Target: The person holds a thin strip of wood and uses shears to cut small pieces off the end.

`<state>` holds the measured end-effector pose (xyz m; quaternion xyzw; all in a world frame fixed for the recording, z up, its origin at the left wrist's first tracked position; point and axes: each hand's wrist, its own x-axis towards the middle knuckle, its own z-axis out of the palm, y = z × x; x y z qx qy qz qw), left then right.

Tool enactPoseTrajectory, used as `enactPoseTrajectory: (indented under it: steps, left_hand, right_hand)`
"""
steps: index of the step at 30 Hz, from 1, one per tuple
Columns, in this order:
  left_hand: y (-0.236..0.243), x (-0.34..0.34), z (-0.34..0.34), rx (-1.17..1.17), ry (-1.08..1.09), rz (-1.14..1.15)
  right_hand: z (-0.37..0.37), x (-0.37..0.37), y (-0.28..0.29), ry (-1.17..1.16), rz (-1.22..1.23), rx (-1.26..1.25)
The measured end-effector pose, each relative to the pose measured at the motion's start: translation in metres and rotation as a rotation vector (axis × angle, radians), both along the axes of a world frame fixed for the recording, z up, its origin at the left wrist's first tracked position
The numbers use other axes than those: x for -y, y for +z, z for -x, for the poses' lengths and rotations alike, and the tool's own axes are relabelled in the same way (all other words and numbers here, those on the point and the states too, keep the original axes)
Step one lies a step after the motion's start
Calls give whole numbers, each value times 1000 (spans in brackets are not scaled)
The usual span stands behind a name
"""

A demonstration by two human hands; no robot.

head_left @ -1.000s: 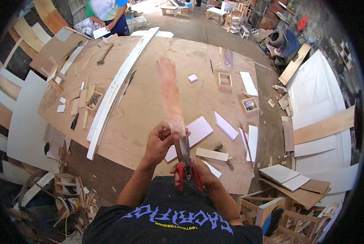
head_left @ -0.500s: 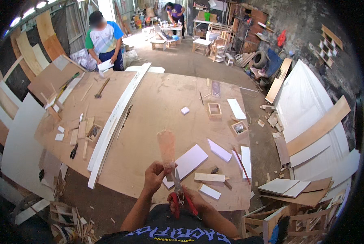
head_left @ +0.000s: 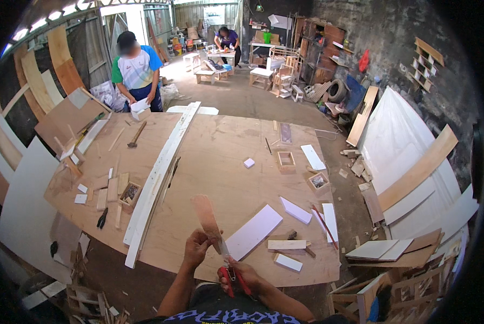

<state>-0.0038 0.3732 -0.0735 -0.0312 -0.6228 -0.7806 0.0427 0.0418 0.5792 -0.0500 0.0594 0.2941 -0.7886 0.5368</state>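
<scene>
Between finger and thumb, my left hand (head_left: 197, 247) pinches a thin, flat orange-brown strip (head_left: 204, 211), which sticks up over the plywood table and leans left. My right hand (head_left: 244, 274) is wrapped round a pair of red-handled snips (head_left: 232, 281). The metal blades point up at the strip's lower end, close to my left fingers; whether they are biting into it I cannot make out. Just right of the strip, a white rectangular board (head_left: 254, 231) lies flat. Beyond that are a hammer (head_left: 292, 235) partly under a pale wood strip (head_left: 287, 244) and a small white block (head_left: 289, 262).
Long white boards (head_left: 163, 173) cross the plywood table (head_left: 215, 162) on the left. Pliers (head_left: 102, 218), another hammer (head_left: 137, 135) and small boxes of hardware (head_left: 129, 193) lie about. A co-worker (head_left: 138, 73) stands at the far left edge; another person (head_left: 227, 43) works farther back.
My view has tilted up, so the table sits lower in the picture. The strip has swung left and downward with my left hand, and the snips have shifted slightly left.
</scene>
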Motion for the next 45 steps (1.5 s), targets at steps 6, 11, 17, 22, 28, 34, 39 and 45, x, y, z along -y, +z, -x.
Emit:
enactPoseTrajectory:
  steps: [6,11,17,22,28,34,39,45]
  left_hand:
    - [10,72,11,-115,101,-52]
    - [49,105,14,-118,114,-71]
    - [83,136,23,-173,24,6]
    - [57,161,15,-114,-60,-58]
    - [28,168,1,20,-33,-163]
    - [14,148,4,-15,-143,-137]
    - [-9,118,5,6,-155,-150]
    - [4,91,7,58,-290,-226]
  right_hand:
    - [10,28,-21,46,329,125]
    - [6,85,25,-103,-40,-296]
    - [20,143,57,30,40,-402]
    - [1,174,49,18,63,-322]
    - [-27,188,24,-142,-9,-238]
    - [-31,180,-5,-140,-8,-185]
    - [-43,161,-23,-156,100,-72]
    - [-48,125,-19,-361,23,-147]
